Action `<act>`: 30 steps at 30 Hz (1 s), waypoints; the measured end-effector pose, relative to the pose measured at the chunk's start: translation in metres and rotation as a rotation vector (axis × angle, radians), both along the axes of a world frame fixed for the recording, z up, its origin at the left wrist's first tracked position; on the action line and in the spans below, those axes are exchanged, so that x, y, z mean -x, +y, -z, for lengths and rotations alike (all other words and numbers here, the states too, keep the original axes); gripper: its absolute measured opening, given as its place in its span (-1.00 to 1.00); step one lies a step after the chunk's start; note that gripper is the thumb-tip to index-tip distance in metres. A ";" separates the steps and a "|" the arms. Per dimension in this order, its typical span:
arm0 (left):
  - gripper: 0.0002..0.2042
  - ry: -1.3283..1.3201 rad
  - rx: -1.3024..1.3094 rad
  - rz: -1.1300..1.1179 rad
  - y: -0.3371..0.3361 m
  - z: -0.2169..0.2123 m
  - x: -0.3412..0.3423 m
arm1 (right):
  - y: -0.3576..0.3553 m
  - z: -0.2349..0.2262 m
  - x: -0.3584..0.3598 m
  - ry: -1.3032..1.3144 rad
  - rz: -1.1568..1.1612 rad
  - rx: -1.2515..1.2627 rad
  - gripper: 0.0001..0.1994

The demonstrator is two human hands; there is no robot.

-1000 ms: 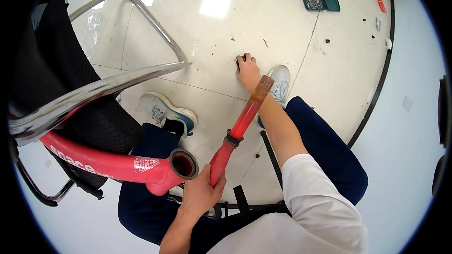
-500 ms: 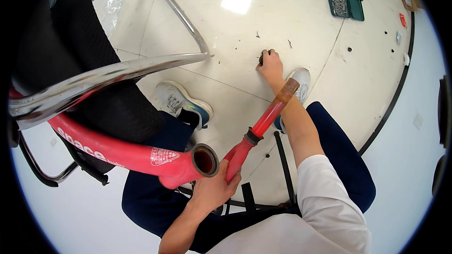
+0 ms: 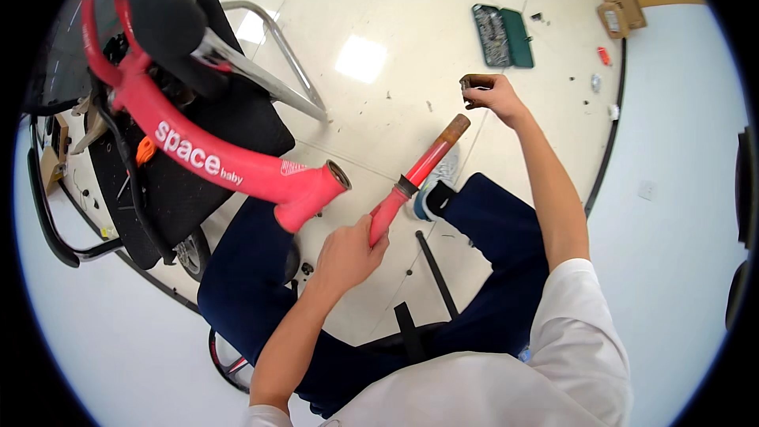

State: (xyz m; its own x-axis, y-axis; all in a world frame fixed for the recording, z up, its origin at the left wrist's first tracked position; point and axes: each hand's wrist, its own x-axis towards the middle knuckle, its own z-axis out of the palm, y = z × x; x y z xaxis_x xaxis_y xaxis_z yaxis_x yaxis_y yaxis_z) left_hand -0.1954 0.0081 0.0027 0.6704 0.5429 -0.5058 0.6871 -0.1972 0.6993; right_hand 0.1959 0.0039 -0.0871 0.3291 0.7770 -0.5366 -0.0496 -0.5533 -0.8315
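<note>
My left hand (image 3: 348,257) is wrapped round the crown end of a red bicycle fork (image 3: 427,162). The fork's steerer tube points up and away to the right; its tip is rusty brown, and a dark ring sits at its base. Just beyond that tip, my right hand (image 3: 501,100) pinches a dark ring-shaped headset part (image 3: 473,80), apart from the tube. On the left, a red bicycle frame (image 3: 261,182) rests across a black chair, its open head tube facing my left hand. Fingers partly hide the ring-shaped part.
The black chair (image 3: 245,130) with metal armrests stands at the left. An open green case (image 3: 519,38) of small metal hardware lies on the far floor, with cardboard boxes (image 3: 621,9) beyond. A red item (image 3: 603,56) and several small bits lie near the right wall's dark skirting.
My right hand has risen from the floor with the ring-shaped part, now near the steerer tip. My left hand still holds the fork, which now sits farther from the frame's head tube. The view has shifted.
</note>
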 end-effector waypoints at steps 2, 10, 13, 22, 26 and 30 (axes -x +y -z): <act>-0.75 -0.073 -0.023 -0.022 -0.002 -0.002 0.001 | -0.006 -0.053 -0.006 -0.045 -0.086 0.036 -0.61; -0.73 -0.303 -0.061 -0.060 -0.015 -0.045 0.006 | -0.034 -0.196 0.011 -0.073 -0.294 -0.010 -0.51; -0.74 -0.335 -0.076 -0.051 -0.016 -0.050 0.016 | -0.036 -0.213 0.027 -0.148 -0.308 -0.002 -0.50; -0.74 -0.407 0.008 -0.046 -0.016 -0.059 0.035 | -0.035 -0.240 0.068 -0.087 -0.404 0.015 -0.54; -0.74 -0.431 0.062 -0.093 -0.017 -0.064 0.035 | -0.036 -0.246 0.087 -0.127 -0.362 -0.053 -0.51; -0.74 -0.445 -0.024 -0.087 -0.012 -0.063 0.034 | -0.034 -0.237 0.099 -0.154 -0.215 -0.154 -0.52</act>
State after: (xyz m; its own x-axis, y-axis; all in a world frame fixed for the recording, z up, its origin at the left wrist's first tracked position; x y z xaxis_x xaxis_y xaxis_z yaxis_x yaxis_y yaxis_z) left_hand -0.2298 -0.0036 0.0657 0.7713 0.6146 -0.1652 0.3351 -0.1716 0.9264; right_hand 0.0972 -0.0302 0.1501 0.2167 0.9060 -0.3635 0.1885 -0.4041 -0.8951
